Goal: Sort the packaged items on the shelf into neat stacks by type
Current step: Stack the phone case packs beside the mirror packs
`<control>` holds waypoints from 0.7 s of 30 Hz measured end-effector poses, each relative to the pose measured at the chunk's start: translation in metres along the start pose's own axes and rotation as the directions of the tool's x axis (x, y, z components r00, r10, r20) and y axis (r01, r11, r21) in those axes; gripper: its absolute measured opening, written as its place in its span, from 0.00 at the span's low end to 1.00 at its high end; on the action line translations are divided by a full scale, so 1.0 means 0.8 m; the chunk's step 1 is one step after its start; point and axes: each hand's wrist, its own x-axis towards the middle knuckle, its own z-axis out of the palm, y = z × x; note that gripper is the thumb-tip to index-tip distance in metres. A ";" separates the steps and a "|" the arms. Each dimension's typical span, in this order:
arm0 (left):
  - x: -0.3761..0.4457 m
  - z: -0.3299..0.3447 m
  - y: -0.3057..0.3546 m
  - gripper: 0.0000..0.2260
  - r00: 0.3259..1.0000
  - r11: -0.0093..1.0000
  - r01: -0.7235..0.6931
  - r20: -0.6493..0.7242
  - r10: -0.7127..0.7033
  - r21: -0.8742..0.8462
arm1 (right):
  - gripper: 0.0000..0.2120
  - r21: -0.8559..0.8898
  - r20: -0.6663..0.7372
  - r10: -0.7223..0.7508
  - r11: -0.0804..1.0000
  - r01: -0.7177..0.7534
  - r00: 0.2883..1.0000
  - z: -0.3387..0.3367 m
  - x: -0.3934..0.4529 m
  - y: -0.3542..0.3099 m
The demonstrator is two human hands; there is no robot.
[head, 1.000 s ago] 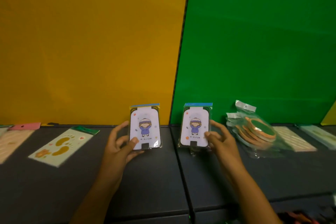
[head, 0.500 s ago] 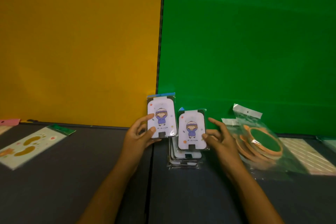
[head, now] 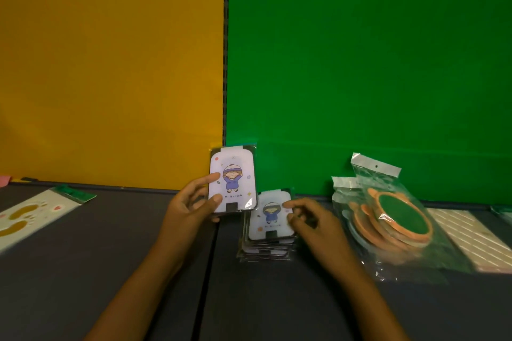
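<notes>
My left hand (head: 191, 203) holds a white cartoon-figure card pack (head: 234, 174) upright above the dark shelf (head: 110, 257). A stack of the same card packs (head: 267, 232) lies flat just right of it. My right hand (head: 313, 223) rests on the top pack of that stack, fingertips pinching its right edge. A pile of bagged round green-and-orange pads (head: 393, 219) lies to the right of the stack.
A footprint sticker sheet (head: 30, 213) lies at the far left, with a pink packet (head: 4, 180) behind it. A pale striped sheet (head: 471, 232) sits at the far right. Yellow and green panels form the back wall. A seam (head: 207, 271) divides the shelf.
My right hand has lowered its card pack flat onto the stack. The left hand's pack has moved right, close to the stack.
</notes>
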 end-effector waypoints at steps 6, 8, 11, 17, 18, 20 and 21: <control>-0.001 0.001 0.000 0.16 1.000 0.999 -0.023 0.007 0.022 0.040 | 0.09 -0.251 0.086 -0.042 0.966 0.062 0.995 0.004 0.003 0.011; -0.002 0.002 0.001 0.16 1.000 0.998 -0.026 0.008 0.026 0.060 | 0.09 -0.243 0.062 -0.074 0.966 0.087 0.995 -0.002 0.004 0.011; -0.003 0.004 -0.001 0.16 1.000 0.997 -0.010 0.020 0.009 0.070 | 0.11 -0.394 0.017 -0.119 0.912 0.115 0.993 -0.018 0.012 0.014; -0.006 0.016 -0.010 0.17 0.993 0.983 -0.013 0.119 -0.009 0.185 | 0.16 -0.596 -0.013 -0.026 0.803 0.013 1.000 -0.023 0.014 0.031; -0.006 0.019 -0.011 0.17 0.991 0.977 -0.017 0.133 -0.012 0.210 | 0.16 -0.596 -0.006 -0.012 0.803 0.006 1.000 -0.020 0.013 0.033; -0.006 0.024 -0.016 0.18 0.987 0.964 -0.030 0.157 -0.013 0.263 | 0.17 -0.600 -0.008 -0.016 0.800 0.008 1.000 -0.019 0.011 0.035; -0.006 0.026 -0.019 0.18 0.986 0.955 -0.041 0.168 -0.010 0.293 | 0.17 -0.602 -0.015 -0.026 0.799 0.012 1.000 -0.019 0.010 0.035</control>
